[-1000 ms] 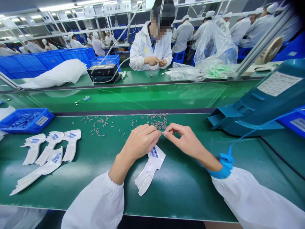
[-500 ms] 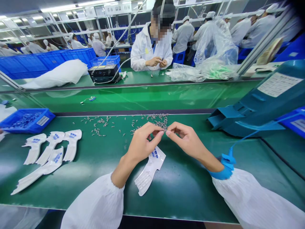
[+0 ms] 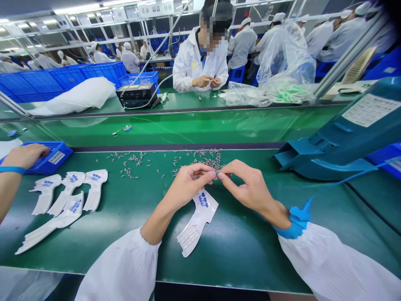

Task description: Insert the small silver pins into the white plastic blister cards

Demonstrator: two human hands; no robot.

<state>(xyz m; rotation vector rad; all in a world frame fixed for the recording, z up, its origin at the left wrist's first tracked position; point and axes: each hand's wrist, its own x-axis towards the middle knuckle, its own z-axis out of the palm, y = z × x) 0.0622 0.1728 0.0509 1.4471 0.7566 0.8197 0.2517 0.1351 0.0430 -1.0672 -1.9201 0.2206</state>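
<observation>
My left hand (image 3: pixel 189 184) and my right hand (image 3: pixel 250 186) meet above the green bench, thumb and forefinger of each pinched close together. Whatever sits between the fingertips is too small to make out. Just beyond them lies a scatter of small metal pieces (image 3: pixel 213 156), spread along the back of the bench. A curved white plastic part (image 3: pixel 193 228) with blue pieces on its wide end lies flat below my hands, its top edge partly covered by my left hand. A blue strap with a cord circles my right wrist.
Several similar white parts (image 3: pixel 67 215) lie at the left. Another person's hand (image 3: pixel 26 154) reaches into a blue bin (image 3: pixel 58 155) there. A teal machine housing (image 3: pixel 338 133) stands at the right, with a black cable behind it. Across the bench, a co-worker (image 3: pixel 200 62) handles something small.
Another person's hand has come in from the left and into the blue bin. My hands stay pinched together in nearly the same spot, with slight finger movement.
</observation>
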